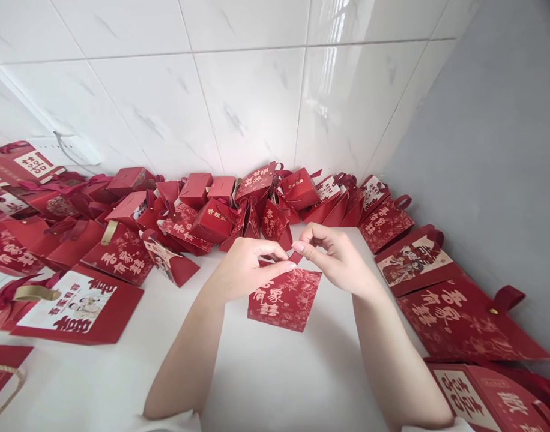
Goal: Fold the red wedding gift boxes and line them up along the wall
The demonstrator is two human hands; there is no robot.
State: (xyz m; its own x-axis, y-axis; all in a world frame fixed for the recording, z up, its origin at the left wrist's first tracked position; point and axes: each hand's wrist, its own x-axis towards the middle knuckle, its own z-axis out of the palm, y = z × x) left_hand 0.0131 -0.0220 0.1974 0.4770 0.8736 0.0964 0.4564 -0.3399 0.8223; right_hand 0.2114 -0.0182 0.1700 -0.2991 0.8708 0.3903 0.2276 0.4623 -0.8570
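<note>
A red gift box with pale gold Chinese lettering and a floral print is in front of me at the middle of the white table. Just above its top edge, a short red ribbon is pinched between my two hands. My left hand closes thumb and fingertips on the ribbon from the left, partly covering the box's upper corner. From the right, my right hand pinches the ribbon's upper end between thumb and index finger. Whether the ribbon is joined to the box is hidden behind my fingers.
Many red gift boxes crowd the table's back edge, such as one with gold lettering. More lie at the left, including a white-labelled box, and along the right, such as a looped-handle box. A tiled wall rises behind.
</note>
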